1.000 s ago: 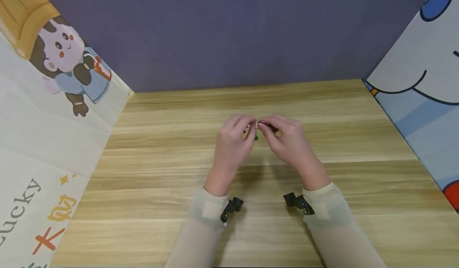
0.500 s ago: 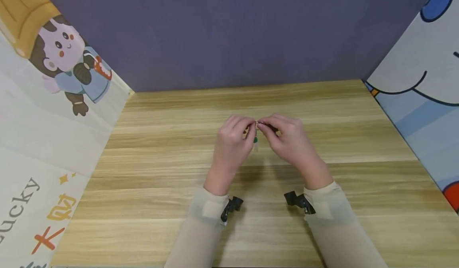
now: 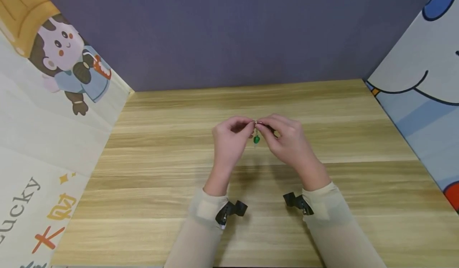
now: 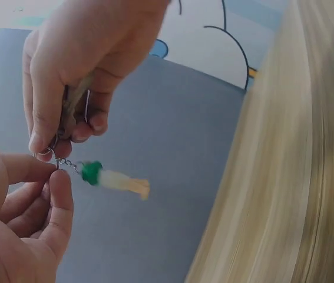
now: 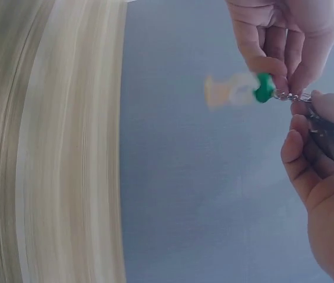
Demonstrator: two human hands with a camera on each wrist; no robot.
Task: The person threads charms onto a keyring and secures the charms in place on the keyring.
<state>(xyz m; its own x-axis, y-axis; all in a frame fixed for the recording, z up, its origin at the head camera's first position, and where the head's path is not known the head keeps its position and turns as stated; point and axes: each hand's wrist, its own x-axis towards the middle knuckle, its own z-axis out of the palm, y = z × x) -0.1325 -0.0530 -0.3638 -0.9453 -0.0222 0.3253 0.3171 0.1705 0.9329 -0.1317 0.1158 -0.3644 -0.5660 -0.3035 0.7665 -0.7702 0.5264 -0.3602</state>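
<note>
Green-topped, the charm hangs below a metal ring the left hand pinches; beside that ring, the right hand grips a dark metal piece, I'd guess to steady the ring.

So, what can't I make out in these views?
Ring: left wrist view, partly covered by the left hand; I can't tell if it is closed.
Dark piece: left wrist view, mostly hidden by the right hand; what it is, unclear.
Charm: right wrist view, pale end blurred.
Chain: head view, links too small to count.
</note>
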